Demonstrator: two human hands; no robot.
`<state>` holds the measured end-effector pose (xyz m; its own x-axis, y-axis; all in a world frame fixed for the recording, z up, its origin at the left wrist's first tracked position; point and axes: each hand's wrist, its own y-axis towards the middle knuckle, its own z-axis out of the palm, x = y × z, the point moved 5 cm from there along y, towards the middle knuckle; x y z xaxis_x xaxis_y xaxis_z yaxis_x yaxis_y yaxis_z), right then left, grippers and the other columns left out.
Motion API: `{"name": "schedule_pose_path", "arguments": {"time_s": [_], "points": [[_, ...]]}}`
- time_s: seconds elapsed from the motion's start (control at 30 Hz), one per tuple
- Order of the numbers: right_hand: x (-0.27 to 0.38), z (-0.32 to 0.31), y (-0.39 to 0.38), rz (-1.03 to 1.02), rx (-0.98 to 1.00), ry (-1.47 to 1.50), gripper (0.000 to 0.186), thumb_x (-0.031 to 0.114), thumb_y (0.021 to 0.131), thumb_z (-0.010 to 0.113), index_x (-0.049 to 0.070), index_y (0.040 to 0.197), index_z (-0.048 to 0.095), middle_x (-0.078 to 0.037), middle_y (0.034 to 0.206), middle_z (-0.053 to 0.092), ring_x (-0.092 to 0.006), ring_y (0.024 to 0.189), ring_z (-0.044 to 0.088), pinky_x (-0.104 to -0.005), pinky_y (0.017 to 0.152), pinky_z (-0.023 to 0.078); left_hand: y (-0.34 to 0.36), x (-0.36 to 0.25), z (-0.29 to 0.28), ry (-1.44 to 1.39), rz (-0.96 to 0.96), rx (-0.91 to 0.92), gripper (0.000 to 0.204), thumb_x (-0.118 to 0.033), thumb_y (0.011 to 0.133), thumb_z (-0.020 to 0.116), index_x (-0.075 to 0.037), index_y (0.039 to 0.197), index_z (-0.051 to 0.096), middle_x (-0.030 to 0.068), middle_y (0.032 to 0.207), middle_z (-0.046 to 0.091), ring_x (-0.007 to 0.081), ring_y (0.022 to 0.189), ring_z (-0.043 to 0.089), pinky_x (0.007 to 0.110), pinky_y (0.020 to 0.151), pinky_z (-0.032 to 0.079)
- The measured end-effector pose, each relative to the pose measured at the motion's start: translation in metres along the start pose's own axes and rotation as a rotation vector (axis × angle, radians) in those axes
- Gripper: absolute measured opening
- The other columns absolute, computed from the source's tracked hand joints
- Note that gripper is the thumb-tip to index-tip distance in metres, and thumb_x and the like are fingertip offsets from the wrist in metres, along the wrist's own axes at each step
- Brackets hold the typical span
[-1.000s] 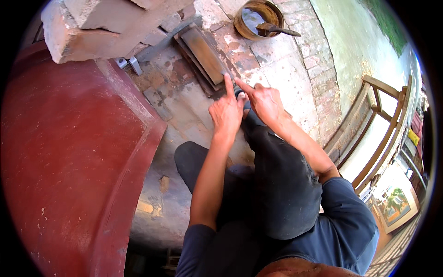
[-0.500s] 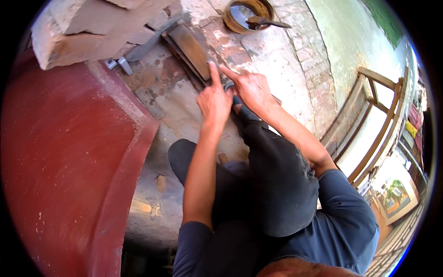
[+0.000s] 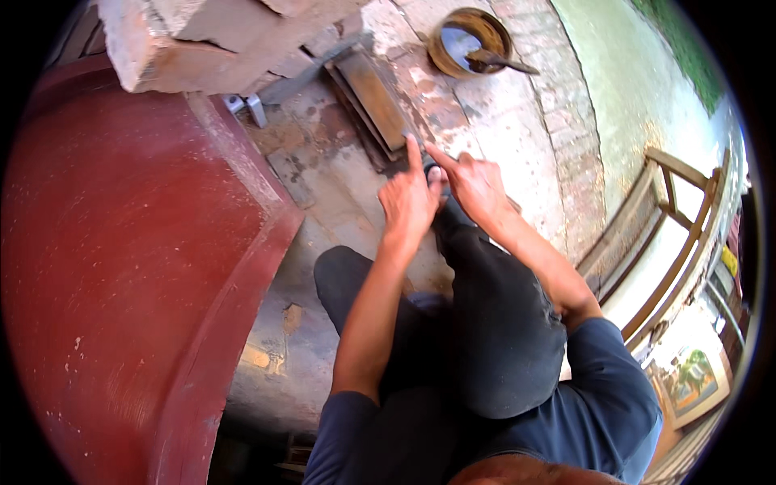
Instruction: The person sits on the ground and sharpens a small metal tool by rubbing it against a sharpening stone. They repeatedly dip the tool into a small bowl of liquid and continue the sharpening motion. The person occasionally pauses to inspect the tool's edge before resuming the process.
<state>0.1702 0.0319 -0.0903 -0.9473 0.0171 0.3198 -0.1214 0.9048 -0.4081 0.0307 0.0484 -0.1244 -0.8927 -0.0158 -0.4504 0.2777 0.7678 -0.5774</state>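
A long brown sharpening stone (image 3: 373, 101) lies on a dark base on the paved ground. At its near end my left hand (image 3: 406, 202) stretches out its index finger, with the other fingers curled. Close beside it on the right is my right hand (image 3: 478, 187), its index finger pointing toward the same end and its other fingers folded. A small dark piece shows at the fingertips, but its kind cannot be made out. My foot and dark trouser leg (image 3: 505, 323) lie beneath and behind the hands.
A round brown bowl (image 3: 440, 61) of water, with a dark-handled brush or scoop (image 3: 505, 63) in it, stands beyond the stone. A red panel (image 3: 145, 267) fills the left, below a rough block (image 3: 210, 48). At right are a wooden frame (image 3: 618, 218) and a framed picture (image 3: 691, 384).
The whole view has shifted, so things sit further right and lower. Against the stone, both hands have drawn back slightly toward me, with their fingers in much the same pose.
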Motion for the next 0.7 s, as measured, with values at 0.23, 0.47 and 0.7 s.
{"name": "schedule_pose_path", "arguments": {"time_s": [0.23, 0.47, 0.7], "points": [[0.011, 0.005, 0.018, -0.039, -0.054, 0.010, 0.074, 0.014, 0.085, 0.075, 0.018, 0.157, 0.059, -0.022, 0.088, 0.073, -0.0351, 0.080, 0.076, -0.0455, 0.071, 0.062, 0.010, 0.003, -0.011, -0.053, 0.064, -0.155, 0.101, -0.036, 0.093, 0.079, -0.002, 0.170, 0.023, 0.0220, 0.081, 0.076, 0.0416, 0.074, 0.075, 0.055, 0.070, 0.058], [0.007, 0.002, 0.017, -0.010, -0.087, -0.010, 0.079, 0.013, 0.081, 0.079, 0.017, 0.157, 0.058, -0.023, 0.090, 0.074, -0.0371, 0.082, 0.077, -0.0462, 0.070, 0.061, 0.012, 0.002, -0.014, -0.080, 0.044, -0.132, 0.104, -0.037, 0.089, 0.083, -0.005, 0.170, 0.025, 0.0226, 0.081, 0.075, 0.0428, 0.076, 0.075, 0.055, 0.070, 0.059], [0.004, 0.009, -0.005, 0.044, -0.014, 0.036, 0.073, 0.013, 0.082, 0.078, 0.019, 0.153, 0.063, -0.020, 0.090, 0.072, -0.0373, 0.077, 0.075, -0.0462, 0.069, 0.061, -0.007, 0.001, 0.000, -0.031, 0.004, 0.000, 0.105, -0.042, 0.090, 0.082, -0.008, 0.172, 0.025, 0.0204, 0.078, 0.075, 0.0413, 0.072, 0.075, 0.052, 0.067, 0.057]]}}
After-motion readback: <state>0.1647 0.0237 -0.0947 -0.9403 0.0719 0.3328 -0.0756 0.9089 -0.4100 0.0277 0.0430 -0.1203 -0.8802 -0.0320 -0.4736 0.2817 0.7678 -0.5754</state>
